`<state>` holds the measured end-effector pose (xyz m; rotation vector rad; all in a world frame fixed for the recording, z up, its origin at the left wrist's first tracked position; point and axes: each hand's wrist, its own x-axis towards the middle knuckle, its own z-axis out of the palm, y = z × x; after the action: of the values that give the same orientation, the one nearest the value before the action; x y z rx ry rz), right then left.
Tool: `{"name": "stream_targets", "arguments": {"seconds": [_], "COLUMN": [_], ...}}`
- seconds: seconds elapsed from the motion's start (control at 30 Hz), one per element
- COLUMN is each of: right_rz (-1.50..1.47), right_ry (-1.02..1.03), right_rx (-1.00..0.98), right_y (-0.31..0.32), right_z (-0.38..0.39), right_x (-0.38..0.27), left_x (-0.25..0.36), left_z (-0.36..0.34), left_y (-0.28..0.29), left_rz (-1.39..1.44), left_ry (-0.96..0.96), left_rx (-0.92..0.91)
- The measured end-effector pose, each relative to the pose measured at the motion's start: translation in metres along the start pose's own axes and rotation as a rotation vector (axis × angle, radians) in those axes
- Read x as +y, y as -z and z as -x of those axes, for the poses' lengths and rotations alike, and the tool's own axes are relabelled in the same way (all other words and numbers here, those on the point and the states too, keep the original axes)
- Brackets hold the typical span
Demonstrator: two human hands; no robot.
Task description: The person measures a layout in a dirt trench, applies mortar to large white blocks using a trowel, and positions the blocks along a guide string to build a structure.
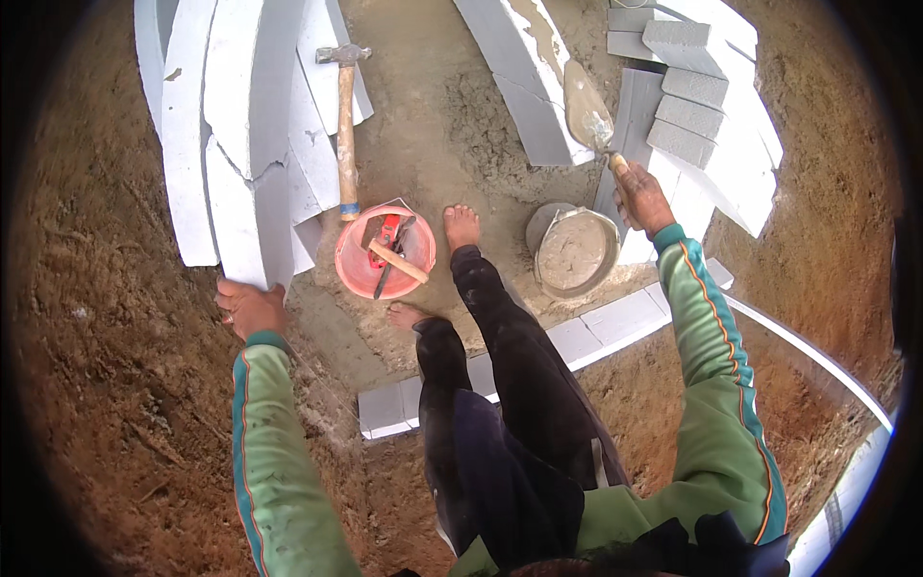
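My right hand (644,200) is closed round the wooden handle of a trowel (588,111). The trowel's mortar-smeared blade points away from me, against the near end of a light-grey block wall (519,91). At the left, my left hand (253,309) grips the near end of a long white block (231,207), fingers on one side and thumb on the other. A crack runs across that block row. Below the trowel, a bucket (538,264) holds wet grey mortar (577,252).
A wooden-handled hammer (346,125) lies beside the left blocks. Near my bare feet (461,227) stands a pink bucket (348,262) with tools inside. Grey blocks (690,117) are stacked at far right. A low block row (615,317) crosses under my legs, with brown soil (115,385) outside it.
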<state>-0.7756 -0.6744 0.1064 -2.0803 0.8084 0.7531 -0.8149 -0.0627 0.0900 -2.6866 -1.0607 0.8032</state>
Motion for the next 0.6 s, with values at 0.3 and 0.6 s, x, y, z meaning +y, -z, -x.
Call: {"name": "stream_targets", "arguments": {"seconds": [0.3,0.6], "right_rz": [0.223,0.264], "right_ry": [0.261,0.467], "right_rx": [0.426,0.374], "right_y": [-0.083,-0.135], "right_z": [0.070,0.085], "right_x": [0.035,0.139], "left_x": [-0.020,-0.012], "left_z": [-0.013,-0.008], "left_y": [-0.013,-0.001], "left_rz": [0.011,0.062], "left_ry": [-0.071,-0.061], "left_rx": [0.025,-0.025]}}
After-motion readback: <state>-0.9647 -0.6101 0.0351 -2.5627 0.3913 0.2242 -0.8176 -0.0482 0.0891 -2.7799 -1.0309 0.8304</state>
